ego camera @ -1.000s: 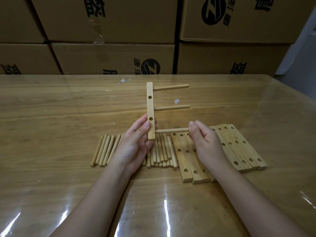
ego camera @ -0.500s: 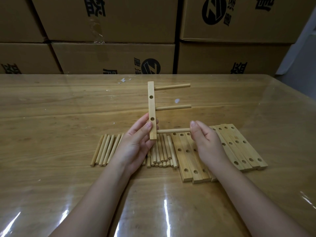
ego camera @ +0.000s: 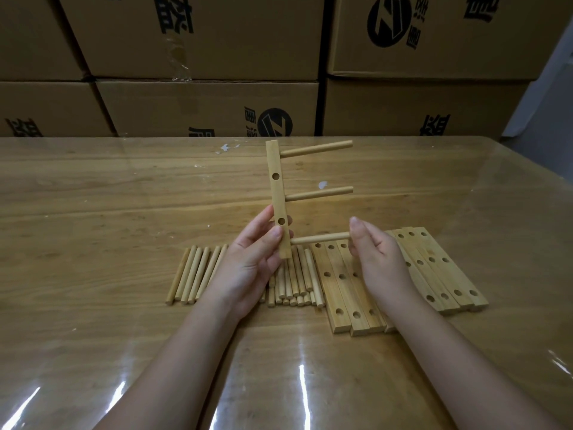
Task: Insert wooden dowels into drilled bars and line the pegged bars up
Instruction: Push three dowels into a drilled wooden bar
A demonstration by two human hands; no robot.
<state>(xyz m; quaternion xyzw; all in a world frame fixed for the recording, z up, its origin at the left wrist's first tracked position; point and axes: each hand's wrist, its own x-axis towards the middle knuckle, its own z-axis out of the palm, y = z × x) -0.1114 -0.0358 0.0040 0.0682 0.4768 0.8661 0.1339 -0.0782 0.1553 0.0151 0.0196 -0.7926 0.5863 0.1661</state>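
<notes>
My left hand (ego camera: 248,268) grips the lower end of a drilled wooden bar (ego camera: 274,181) and holds it upright above the table. Three dowels stick out of the bar to the right: a top dowel (ego camera: 316,148), a middle dowel (ego camera: 319,193) and a lowest dowel (ego camera: 319,238). Two holes on the bar's front face show open. My right hand (ego camera: 378,262) pinches the free end of the lowest dowel, thumb on top.
Loose dowels (ego camera: 195,274) lie in a row on the wooden table (ego camera: 124,197) under my left hand. Several drilled bars (ego camera: 341,290) lie side by side under my right hand and to its right. Stacked cardboard cartons (ego camera: 201,103) wall off the far edge.
The bar and both hands have drifted very slightly to the right. Both grips are unchanged.
</notes>
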